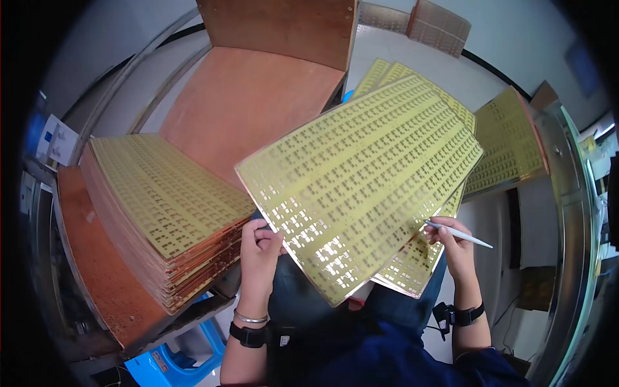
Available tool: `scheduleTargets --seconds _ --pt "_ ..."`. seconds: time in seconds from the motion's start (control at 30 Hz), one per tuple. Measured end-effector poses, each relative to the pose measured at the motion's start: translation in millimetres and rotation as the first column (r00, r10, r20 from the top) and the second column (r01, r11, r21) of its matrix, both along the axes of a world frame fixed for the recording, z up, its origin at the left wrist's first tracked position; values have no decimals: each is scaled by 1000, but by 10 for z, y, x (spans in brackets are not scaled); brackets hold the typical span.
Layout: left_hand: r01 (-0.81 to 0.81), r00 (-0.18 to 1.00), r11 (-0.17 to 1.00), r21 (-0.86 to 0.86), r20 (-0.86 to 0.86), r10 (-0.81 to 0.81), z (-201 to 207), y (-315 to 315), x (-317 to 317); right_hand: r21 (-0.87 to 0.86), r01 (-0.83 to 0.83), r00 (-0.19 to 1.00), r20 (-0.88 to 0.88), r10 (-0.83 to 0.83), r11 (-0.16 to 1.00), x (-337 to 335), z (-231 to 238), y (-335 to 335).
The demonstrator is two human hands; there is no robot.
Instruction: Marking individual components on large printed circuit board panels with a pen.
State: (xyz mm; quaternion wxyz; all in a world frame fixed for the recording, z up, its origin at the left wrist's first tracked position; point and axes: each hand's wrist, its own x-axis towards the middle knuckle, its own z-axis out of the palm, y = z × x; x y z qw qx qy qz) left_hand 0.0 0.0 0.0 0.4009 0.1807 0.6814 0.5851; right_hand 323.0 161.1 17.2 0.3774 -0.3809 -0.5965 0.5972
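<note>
A large yellow-green circuit board panel [361,180], covered in rows of small metallic pads, lies tilted above my lap. My left hand [261,258] is closed on its left edge, with the thumb near the border. In my right hand [456,245] is a slim white pen-like tool [476,239], pinched in the fingers. Its tip meets the panel's right edge in this view; whether it touches the surface I cannot tell. Under the held panel, similar panels [412,274] stick out at the lower right and the far end, mostly hidden.
To the left, a thick stack of similar panels [187,206] sits on a reddish-brown board [109,258]. An upright wooden board [277,29] stands behind a flat reddish surface [245,109]. More panels [509,142] lean at right, beside a metal-framed cabinet [570,174]. A blue stool [164,367] is at lower left.
</note>
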Motion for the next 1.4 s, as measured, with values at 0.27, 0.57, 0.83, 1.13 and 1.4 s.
scheduleTargets --seconds 0.27,0.57,0.83,1.13,1.4 --pt "-64 997 972 227 58 52 -31 363 -105 -41 -208 975 73 210 977 -395 210 37" --pt "70 985 994 87 -161 -55 -354 822 -503 -101 -351 900 238 365 931 -1027 129 263" --pt "45 990 998 43 -138 -39 -444 885 -833 -219 -431 873 145 466 875 -1537 -35 441" --pt "-291 848 911 292 520 104 -327 1245 -751 -200 -453 865 137 483 869 -1631 -327 453" --pt "-249 862 921 299 502 70 -356 1231 -818 -124 -431 869 209 449 894 -1656 -321 439"
